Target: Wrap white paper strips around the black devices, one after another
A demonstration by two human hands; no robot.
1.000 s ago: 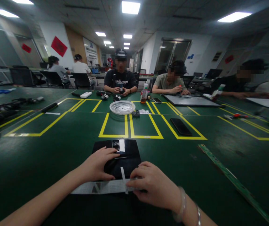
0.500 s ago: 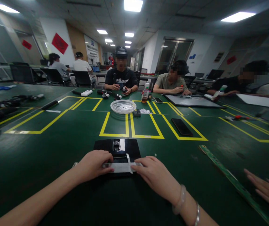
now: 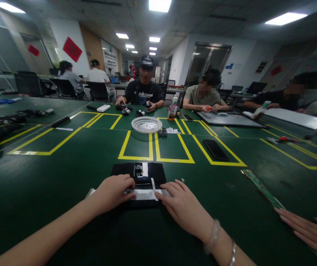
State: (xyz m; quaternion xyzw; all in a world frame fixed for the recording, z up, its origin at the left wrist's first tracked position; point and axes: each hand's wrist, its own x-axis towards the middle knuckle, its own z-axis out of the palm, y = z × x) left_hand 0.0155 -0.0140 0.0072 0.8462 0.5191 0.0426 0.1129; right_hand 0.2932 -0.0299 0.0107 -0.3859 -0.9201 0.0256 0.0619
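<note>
A black glossy tablet-like device point(image 3: 139, 170) lies flat on the green table in front of me, with a small dark part point(image 3: 138, 169) on its top. Across its near edge lies a white strip point(image 3: 144, 194). My left hand point(image 3: 111, 192) rests on the strip's left part, fingers curled down on it. My right hand point(image 3: 182, 205) presses the strip's right end with fingers stretched out flat. I cannot tell whether either hand grips the strip or only pins it.
Another person's hand point(image 3: 308, 231) lies at the lower right beside a long green strip point(image 3: 261, 190). A white basket point(image 3: 146, 124), a black phone point(image 3: 215, 149), a bottle point(image 3: 171, 111) and yellow tape boxes lie farther out. Several people sit across the table.
The white strip has moved from the table in front of the device up onto its near edge, both my hands going with it. Another person's hand has come in at lower right.
</note>
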